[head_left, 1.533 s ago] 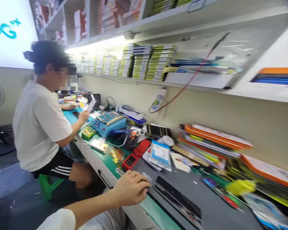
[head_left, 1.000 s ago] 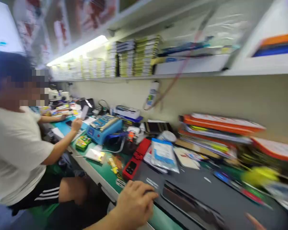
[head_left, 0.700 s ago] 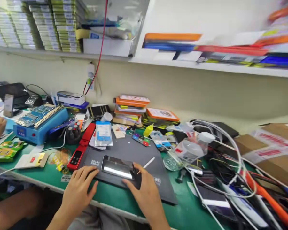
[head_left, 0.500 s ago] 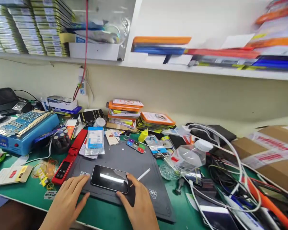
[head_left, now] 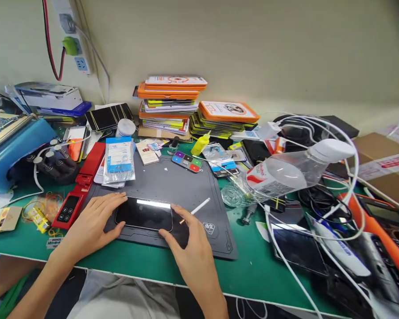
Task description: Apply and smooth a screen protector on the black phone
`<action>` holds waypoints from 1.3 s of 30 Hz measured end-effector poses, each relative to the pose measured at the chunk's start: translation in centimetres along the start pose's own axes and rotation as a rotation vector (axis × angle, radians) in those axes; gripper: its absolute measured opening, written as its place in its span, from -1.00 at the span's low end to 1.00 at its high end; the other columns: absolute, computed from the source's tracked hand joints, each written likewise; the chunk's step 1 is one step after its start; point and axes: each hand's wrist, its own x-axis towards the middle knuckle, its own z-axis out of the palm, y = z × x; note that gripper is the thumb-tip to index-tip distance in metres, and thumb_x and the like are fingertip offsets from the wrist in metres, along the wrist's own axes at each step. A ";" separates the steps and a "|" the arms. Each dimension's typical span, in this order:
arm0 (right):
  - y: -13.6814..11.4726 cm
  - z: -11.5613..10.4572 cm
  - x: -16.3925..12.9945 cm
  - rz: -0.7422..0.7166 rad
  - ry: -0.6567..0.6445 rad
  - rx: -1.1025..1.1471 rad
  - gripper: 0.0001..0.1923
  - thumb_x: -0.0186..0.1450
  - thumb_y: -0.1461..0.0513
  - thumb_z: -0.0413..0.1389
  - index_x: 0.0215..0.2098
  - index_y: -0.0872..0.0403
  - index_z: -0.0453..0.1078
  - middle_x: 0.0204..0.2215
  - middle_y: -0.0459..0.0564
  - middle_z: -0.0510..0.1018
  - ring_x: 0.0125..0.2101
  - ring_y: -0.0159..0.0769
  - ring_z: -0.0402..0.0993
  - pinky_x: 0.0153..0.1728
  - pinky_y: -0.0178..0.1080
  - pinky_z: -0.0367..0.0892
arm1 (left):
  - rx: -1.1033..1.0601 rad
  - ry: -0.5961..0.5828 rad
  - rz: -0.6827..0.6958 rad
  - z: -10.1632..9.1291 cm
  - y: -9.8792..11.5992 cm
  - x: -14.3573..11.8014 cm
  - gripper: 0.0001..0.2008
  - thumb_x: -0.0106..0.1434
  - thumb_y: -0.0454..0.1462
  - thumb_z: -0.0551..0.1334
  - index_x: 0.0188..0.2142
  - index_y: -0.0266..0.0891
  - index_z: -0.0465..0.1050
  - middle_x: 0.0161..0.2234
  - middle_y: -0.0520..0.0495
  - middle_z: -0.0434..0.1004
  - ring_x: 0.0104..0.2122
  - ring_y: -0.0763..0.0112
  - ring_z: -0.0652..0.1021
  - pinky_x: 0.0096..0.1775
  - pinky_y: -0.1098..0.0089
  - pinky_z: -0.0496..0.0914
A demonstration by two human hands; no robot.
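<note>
A smartphone (head_left: 144,215) with a dark, glossy screen lies face up on the grey work mat (head_left: 172,188). Its left end is between the thumb and fingers of my left hand (head_left: 96,223). At the right end, my right hand (head_left: 190,239) holds the edge, thumb at the near corner and index finger at the far one. Just right of those fingers rests a slim white pen-like tool (head_left: 201,204) with a copper-coloured tip. Left of the mat sits a red device with a small display and buttons (head_left: 68,208).
A clear plastic bottle (head_left: 279,175) lies right of the mat, beside white cables (head_left: 355,199) and dark screens. Stacked orange cases (head_left: 172,94) stand by the wall. Also here are a yellow dropper bottle (head_left: 201,144), blue-labelled packet (head_left: 119,157) and blue machine (head_left: 16,150).
The view has tilted down, showing more of the bench and less of the shelf. My left hand has closed in on the phone's left end; my right hand stays at its right end.
</note>
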 end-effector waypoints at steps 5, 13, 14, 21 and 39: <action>0.3 0.2 -0.4 0.010 -0.011 0.007 -0.50 0.55 0.12 0.19 0.38 0.07 0.30 0.29 -0.38 0.30 0.25 -0.97 0.17 0.22 -0.65 0.14 | 0.002 0.059 0.049 -0.1 -0.4 -0.3 -0.53 0.56 -0.25 0.23 0.41 -0.17 0.32 0.41 0.00 0.41 0.36 0.42 0.41 0.41 0.41 0.23; 2.1 1.6 -1.6 -0.199 0.123 -0.024 -0.51 0.65 -0.05 0.05 0.26 0.16 0.40 0.12 -0.33 0.43 0.03 -0.90 0.29 0.01 -0.60 0.19 | -0.033 0.162 -0.049 1.0 1.1 -2.3 -0.52 0.47 -0.27 0.27 0.35 -0.07 0.38 0.31 0.08 0.55 0.25 0.36 0.60 0.26 0.26 0.54; 2.5 2.1 -1.8 -0.213 0.144 -0.015 -0.48 0.65 -0.10 0.03 0.25 0.15 0.43 0.11 -0.34 0.44 0.01 -0.89 0.33 -0.03 -0.58 0.21 | -0.029 0.206 -0.014 1.2 1.3 -2.5 -0.55 0.45 -0.19 0.29 0.30 -0.08 0.40 0.23 0.11 0.62 0.15 0.38 0.65 0.16 0.30 0.59; 3.3 2.7 -2.8 0.238 -0.130 0.343 -0.22 0.47 -0.38 0.03 0.27 -0.03 0.56 0.21 -0.34 0.38 0.14 -0.82 0.44 0.10 -0.63 0.36 | 0.112 0.245 0.073 1.4 0.6 -2.5 -0.61 0.53 -0.34 0.11 0.28 -0.15 0.44 0.28 -0.03 0.59 0.18 0.24 0.67 0.11 0.15 0.63; 0.5 -0.9 -1.3 0.009 -0.089 0.055 -0.65 0.61 0.24 0.08 0.33 0.11 0.34 0.29 -0.35 0.31 0.40 -1.00 0.16 0.34 -0.71 0.15 | 0.198 0.118 0.196 0.3 0.6 -1.9 -0.48 0.49 -0.37 0.25 0.40 -0.38 0.40 0.43 -0.25 0.42 0.35 0.09 0.57 0.35 0.04 0.55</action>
